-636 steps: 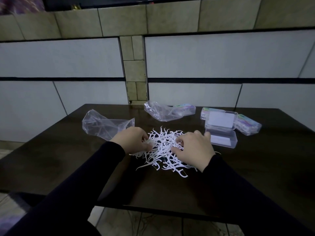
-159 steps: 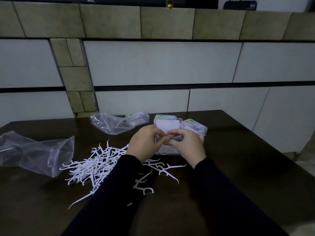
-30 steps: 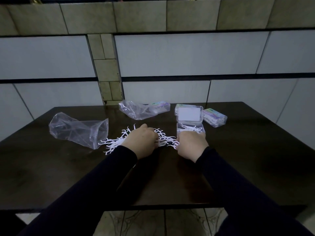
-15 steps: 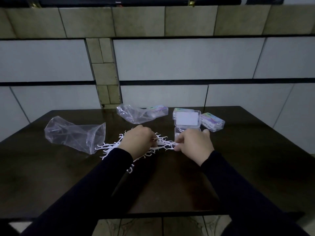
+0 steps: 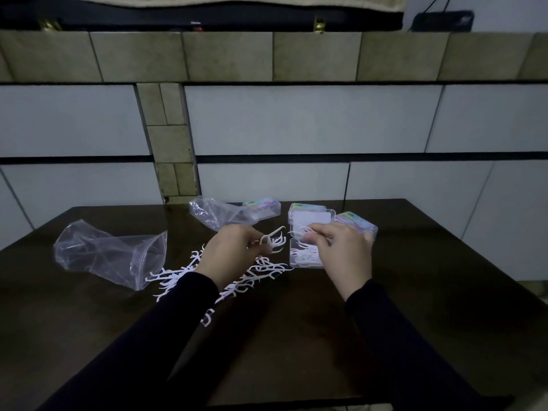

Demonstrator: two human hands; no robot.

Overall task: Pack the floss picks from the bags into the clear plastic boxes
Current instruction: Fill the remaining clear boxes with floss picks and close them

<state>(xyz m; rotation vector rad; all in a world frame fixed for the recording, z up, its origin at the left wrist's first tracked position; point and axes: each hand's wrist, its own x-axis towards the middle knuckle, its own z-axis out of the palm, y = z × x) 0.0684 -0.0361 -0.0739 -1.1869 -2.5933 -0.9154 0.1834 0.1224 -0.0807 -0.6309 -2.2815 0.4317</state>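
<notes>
White floss picks point(image 5: 255, 278) lie in a loose heap on the dark table, partly hidden under my left forearm. My left hand point(image 5: 229, 252) is raised just above the heap and pinches a small bunch of picks point(image 5: 272, 238). An open clear plastic box point(image 5: 302, 256) with its lid up sits right of the heap and holds some picks. My right hand point(image 5: 344, 250) hovers over the box, fingers curled round a few picks point(image 5: 302, 231).
An empty clear bag point(image 5: 109, 256) lies at the left. A second crumpled bag point(image 5: 219, 216) lies at the back beside a closed labelled box point(image 5: 264, 207). Two more closed boxes point(image 5: 355, 225) stand behind the open one. The table's front edge point(image 5: 267, 401) is near me.
Both hands have lifted off the heap with picks in them. My right hand has moved over the open box and my left has risen toward it.
</notes>
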